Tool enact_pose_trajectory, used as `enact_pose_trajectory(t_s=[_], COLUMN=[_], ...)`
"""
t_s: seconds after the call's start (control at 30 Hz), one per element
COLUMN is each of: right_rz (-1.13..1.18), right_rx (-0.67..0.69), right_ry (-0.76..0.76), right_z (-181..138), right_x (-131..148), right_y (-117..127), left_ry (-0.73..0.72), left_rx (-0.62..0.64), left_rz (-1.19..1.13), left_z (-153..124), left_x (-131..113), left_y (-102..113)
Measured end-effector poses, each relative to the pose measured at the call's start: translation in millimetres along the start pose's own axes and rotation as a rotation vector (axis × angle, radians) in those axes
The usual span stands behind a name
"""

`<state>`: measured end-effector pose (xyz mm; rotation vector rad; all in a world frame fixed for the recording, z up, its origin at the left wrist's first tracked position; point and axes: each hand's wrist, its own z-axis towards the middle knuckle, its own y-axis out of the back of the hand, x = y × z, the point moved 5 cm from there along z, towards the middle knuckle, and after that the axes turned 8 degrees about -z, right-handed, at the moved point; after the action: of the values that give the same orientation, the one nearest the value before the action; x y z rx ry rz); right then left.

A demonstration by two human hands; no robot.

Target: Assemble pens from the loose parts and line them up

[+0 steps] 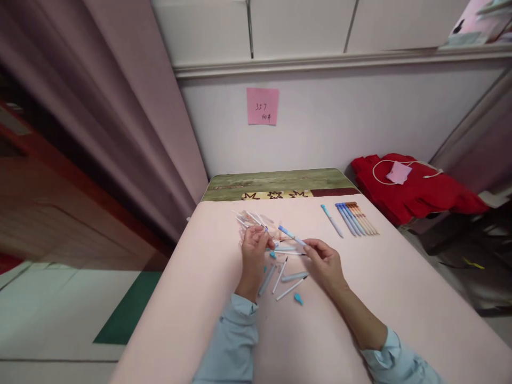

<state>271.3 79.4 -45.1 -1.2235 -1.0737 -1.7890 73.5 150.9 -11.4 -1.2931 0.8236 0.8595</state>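
Above the middle of the table, my right hand (326, 264) pinches the lower end of a blue pen (291, 234), which slants up toward the left. My left hand (254, 248) is closed at the left of it, fingertips pressed around a small bluish piece too small to name. Under and between the hands lie loose pen parts: white refills (280, 276), pale blue barrels (295, 277) and turquoise pieces (298, 298). A heap of refills and clear wrapping (260, 218) sits just beyond my left hand, which partly hides it.
At the right of the pink-covered table (192, 298) a row of blue and brown pens (356, 218) lies side by side, with one blue pen (332, 221) apart from it. A red cloth (424, 194) bearing a white cable stands beyond the right edge. A wall with a pink note (263, 106) closes the back.
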Motion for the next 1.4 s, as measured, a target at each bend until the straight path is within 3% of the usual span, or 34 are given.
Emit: enact_pose_trajectory(t_s=[0.2,0.47,1.1,1.3,1.4], right_rz=[-0.107,-0.133,-0.164,-0.066,-0.151], right_rx=[0.013,0.032,0.067,0.111,0.137], right_ry=[0.059,0.069,0.079,0.051,0.033], right_z=[-5,-6,-7,-12,-14], right_x=[4,5,8,10,7], right_y=[2,0,-5,-12,-13], left_ry=[0.076,-0.052,-0.118,-0.119,-0.123], left_rx=[-0.038,-0.046,-0.038,-0.07,-0.062], left_rz=[-0.127,-0.013,0.136,0.156,0.153], left_z=[-3,-2,-4,-3,-4], left_x=[5,3,0,-1,0], left_y=[2,8,7,8,8])
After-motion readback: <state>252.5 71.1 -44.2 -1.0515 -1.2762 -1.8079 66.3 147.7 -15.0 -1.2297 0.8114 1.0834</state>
